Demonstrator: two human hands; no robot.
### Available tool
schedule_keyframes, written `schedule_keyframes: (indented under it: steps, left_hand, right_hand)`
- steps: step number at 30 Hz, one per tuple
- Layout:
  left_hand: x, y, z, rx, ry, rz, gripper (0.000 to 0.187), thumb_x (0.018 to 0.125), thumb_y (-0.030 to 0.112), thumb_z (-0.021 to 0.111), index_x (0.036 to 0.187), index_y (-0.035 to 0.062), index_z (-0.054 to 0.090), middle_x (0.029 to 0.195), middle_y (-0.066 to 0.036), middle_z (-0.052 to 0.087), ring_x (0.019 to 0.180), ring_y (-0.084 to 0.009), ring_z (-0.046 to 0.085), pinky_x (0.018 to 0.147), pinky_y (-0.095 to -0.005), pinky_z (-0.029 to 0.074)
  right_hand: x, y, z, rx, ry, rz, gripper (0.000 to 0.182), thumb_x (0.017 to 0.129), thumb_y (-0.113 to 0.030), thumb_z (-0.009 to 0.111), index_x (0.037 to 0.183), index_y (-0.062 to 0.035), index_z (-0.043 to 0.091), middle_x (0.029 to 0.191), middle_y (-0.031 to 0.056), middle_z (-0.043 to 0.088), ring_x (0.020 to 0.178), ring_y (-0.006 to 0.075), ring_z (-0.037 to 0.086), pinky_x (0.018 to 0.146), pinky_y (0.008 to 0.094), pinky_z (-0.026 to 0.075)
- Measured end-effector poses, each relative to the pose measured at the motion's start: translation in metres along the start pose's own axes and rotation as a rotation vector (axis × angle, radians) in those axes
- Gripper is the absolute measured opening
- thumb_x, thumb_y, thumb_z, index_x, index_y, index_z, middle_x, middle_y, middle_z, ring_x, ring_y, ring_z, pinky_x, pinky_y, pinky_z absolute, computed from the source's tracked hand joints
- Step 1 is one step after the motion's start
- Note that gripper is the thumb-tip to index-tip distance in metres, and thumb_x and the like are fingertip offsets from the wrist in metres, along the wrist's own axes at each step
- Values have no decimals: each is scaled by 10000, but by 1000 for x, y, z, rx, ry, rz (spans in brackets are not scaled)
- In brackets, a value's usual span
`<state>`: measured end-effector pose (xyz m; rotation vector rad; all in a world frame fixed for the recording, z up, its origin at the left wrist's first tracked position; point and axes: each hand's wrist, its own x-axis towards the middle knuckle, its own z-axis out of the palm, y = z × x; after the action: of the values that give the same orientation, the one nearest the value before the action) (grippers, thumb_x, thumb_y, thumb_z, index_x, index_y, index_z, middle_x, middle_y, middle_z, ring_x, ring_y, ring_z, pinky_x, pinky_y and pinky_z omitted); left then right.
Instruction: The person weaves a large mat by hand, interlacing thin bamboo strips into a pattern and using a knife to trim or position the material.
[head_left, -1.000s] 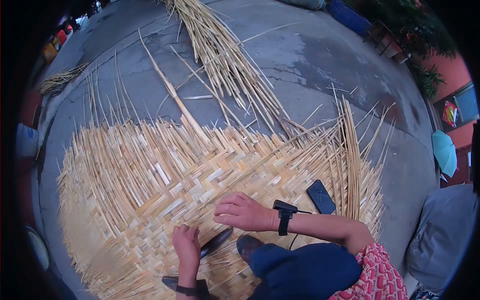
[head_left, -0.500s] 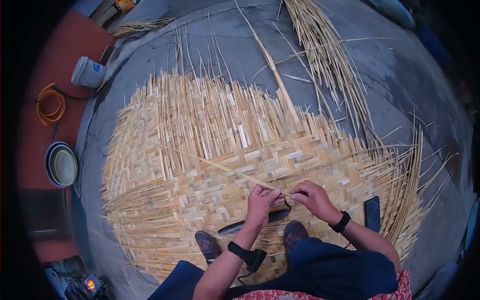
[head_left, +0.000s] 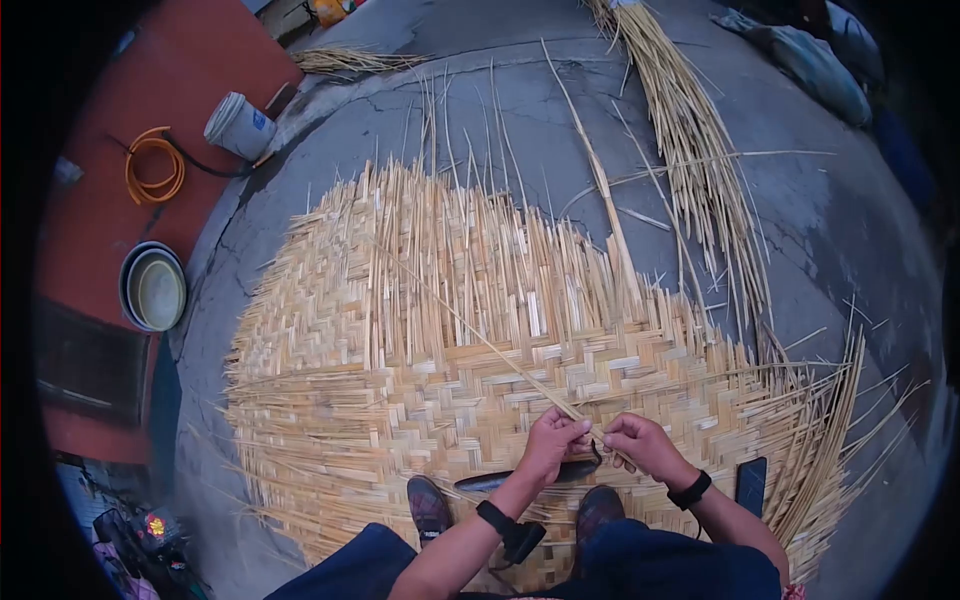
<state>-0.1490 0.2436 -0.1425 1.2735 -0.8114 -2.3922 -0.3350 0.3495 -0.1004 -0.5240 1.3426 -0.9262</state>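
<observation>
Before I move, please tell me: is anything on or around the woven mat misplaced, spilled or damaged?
One thing looks odd: the phone lies on the woven mat, beside loose strips, where it could get stepped on. I see no spill or clear damage; the ragged edge looks merely unfinished.

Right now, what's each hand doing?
Left hand: closed, pinching a long pale strip.
Right hand: closed, fingers pinching the same strip near its lower end.
</observation>
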Motion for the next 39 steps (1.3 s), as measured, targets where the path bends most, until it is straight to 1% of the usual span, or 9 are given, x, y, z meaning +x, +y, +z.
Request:
schedule_keyframes:
  steps: [3,9,14,17,22,25,31,36,39]
  left_hand:
    - [9,0,2,30,22,-130,236,948,149,763,1087,60,594,926,-43,681,752,-115,687,666,-243,607]
    - [23,12,-4,45,-102,-224,267,924,151,790,1106,60,618,942,-39,677,763,-129,664,619,-275,567]
    - [41,68,-28,375,322,130,277,865,4,754,1126,2,661,940,-74,688,762,-148,647,624,-293,529]
    - [51,116,-38,585,528,377,250,819,-65,721,1058,-15,671,929,-84,685,828,-172,656,715,-319,542]
    - [68,166,-55,824,660,673,179,805,-68,726,961,8,683,870,-80,717,818,-189,702,724,-325,563]
    - [69,177,-62,812,590,584,192,844,-49,708,1022,15,673,914,-88,717,833,-201,714,734,-323,585]
    - [84,171,-53,98,53,56,178,952,62,712,1083,32,596,977,-83,677,853,-220,720,755,-360,659]
    - [120,178,-42,3,-26,167,146,945,42,711,1040,46,599,930,-68,669,825,-191,706,720,-332,658]
    - [150,195,-37,-155,-37,206,167,928,15,720,1027,55,592,903,-56,657,794,-173,699,689,-310,650]
  right_hand:
    - [-7,-12,7,-417,76,-193,178,1019,-153,614,1004,16,561,839,100,717,742,143,724,659,291,570]
    - [0,-14,11,-334,79,-163,198,1013,-165,617,1018,8,520,776,112,680,676,154,683,621,317,564]
    - [-42,-56,4,-456,-91,-151,237,1008,-200,646,1011,-12,502,786,114,689,629,180,666,581,325,530]
    - [-67,-53,-23,-805,-19,-261,219,970,-229,643,1016,-57,517,828,183,677,742,408,662,655,478,507]
    - [-113,-30,-63,-1066,253,-285,252,924,-141,671,1160,-74,615,876,163,682,774,377,676,667,480,532]
    - [-121,2,-88,-1226,325,-375,223,902,-84,654,1126,-91,655,853,132,650,772,354,668,657,470,532]
    - [-104,-16,-59,-1237,371,-210,133,923,-59,587,1033,-91,654,852,130,624,781,366,657,665,481,532]
    - [-74,-38,-35,-1066,295,-234,156,885,-74,655,1034,-51,616,937,177,649,750,407,639,683,473,550]
    - [-64,-90,-8,-908,302,-55,184,894,-67,662,1045,-4,577,947,167,666,763,309,703,668,397,570]
